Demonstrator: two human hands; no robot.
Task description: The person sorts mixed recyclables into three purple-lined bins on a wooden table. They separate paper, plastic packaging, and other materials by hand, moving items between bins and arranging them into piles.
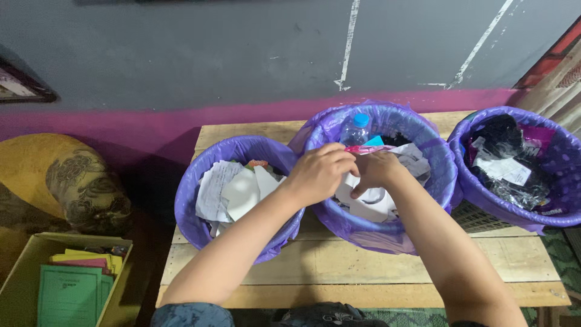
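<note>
Both hands meet over the middle bin (pixel 445 175), which is lined with a purple bag. My left hand (pixel 318 172) and my right hand (pixel 376 169) pinch a thin pink wrapper (pixel 366 149) between their fingers above the bin's white paper scraps (pixel 369 206). A clear plastic bottle with a blue cap (pixel 356 128) stands in the bin just behind the hands. The left bin (pixel 190 206), also purple-lined, holds crumpled white paper (pixel 233 191) right beside my left forearm.
A third purple-lined bin (pixel 566 188) at the right holds dark plastic wrappers. All three sit on a low wooden table (pixel 339 272) against a grey and magenta wall. A cardboard box of green and yellow booklets (pixel 69 290) and a yellow patterned cushion (pixel 66 181) lie at left.
</note>
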